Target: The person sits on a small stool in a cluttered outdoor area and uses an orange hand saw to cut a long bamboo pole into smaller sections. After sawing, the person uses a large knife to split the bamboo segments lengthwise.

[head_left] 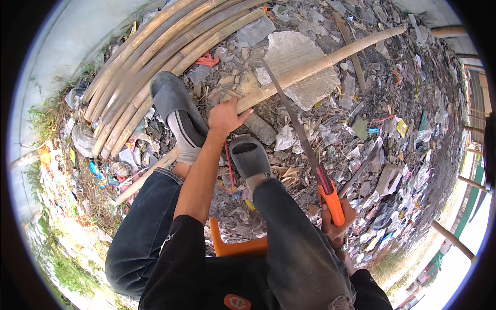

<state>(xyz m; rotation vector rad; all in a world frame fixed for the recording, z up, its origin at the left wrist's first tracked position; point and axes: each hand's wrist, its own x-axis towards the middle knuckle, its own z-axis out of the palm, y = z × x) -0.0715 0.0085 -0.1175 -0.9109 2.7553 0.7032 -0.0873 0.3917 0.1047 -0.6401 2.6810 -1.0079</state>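
Observation:
A long bamboo pole [315, 67] runs slantwise from the lower left, past my left foot, to the upper right. My left hand [226, 116] is closed around it, between my two grey clogs. In my right hand [338, 219], beside my right knee, is the orange handle of a hand saw [300, 129]. The saw's long dark blade points up and left and crosses the pole to the right of my left hand. Whether its teeth touch the bamboo I cannot tell. Part of the pole is hidden by my left foot and leg.
Several bamboo poles [150, 57] lie side by side at the upper left. A flat concrete slab [299, 57] sits beneath the pole amid littered rubble. Part of an orange seat [237, 247] shows beneath me. A pale wall [62, 57] stands on the left.

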